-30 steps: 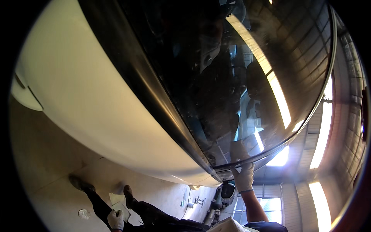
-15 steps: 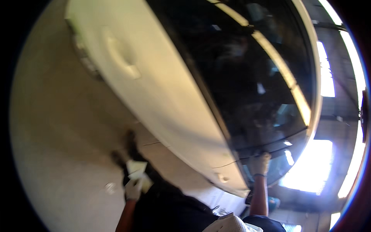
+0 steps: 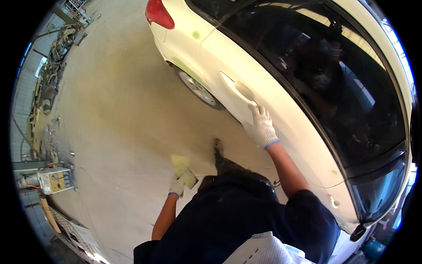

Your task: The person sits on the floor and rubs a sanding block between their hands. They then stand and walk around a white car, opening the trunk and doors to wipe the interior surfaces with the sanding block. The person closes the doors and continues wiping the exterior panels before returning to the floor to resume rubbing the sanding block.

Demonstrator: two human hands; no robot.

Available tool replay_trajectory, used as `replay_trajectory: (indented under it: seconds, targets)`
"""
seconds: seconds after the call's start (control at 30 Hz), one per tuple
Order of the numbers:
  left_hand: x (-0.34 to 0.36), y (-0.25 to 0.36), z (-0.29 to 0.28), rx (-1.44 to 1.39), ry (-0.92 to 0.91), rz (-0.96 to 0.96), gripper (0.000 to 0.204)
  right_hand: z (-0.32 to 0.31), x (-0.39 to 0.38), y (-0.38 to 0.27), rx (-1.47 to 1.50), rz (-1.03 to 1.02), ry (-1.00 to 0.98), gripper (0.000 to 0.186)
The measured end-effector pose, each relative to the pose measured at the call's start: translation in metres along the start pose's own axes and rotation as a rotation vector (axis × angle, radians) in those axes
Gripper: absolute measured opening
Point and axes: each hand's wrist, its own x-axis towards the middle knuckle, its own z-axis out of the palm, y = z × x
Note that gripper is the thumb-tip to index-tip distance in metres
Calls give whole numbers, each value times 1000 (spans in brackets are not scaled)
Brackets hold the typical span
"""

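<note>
Nearest to us, at the lower centre of the frame, our own dark blue clothing fills the view, with both bare forearms running up out of it. Our left hand [image 3: 176,186], in a white work glove, hangs low at centre left, its fingers clamped on a folded pale yellow cloth [image 3: 183,169] held over the floor, well apart from the car. Just right of it a dark shoe [image 3: 218,151] stands on the concrete.

Further up, our right hand [image 3: 261,126], also gloved in white, lies flat against the white car door [image 3: 263,94], fingers together and stretched out, with the fingertips just below the door handle [image 3: 236,86]. It grips nothing; it only presses on the panel.

We judge that we are checking the door panel by touch, with the cloth kept ready in the other hand. The next move, as we judge it, calls for bringing the cloth up to the spot under the right hand and working it flat along the curve of the panel without catching the handle.

Beyond the door, the dark tinted side window [image 3: 334,83] takes the upper right, mirroring a dim figure. Toward the upper centre sit the rear wheel [image 3: 198,89] and the red tail light [image 3: 157,13]. The bare concrete floor [image 3: 114,114] spreads across the left, stained and dusty. At the far left edge stand a small yellow machine [image 3: 55,179] and heaps of scrap and workshop clutter [image 3: 48,75] along the wall.
</note>
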Motion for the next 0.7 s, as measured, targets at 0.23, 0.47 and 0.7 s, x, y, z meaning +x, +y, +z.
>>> replay_trajectory:
  seconds: [0.23,0.47,0.7]
  targets:
    - [59,-6,-200,-343,338,-211,34,73,127,-51,-219,294,76,64]
    - [265,-83,-226,1,36,105,55,90,172,-31,-182,477,-36,41]
    - [397,-29,-190,-310,-372,-411,49,87,196,-76,-313,657,10,54]
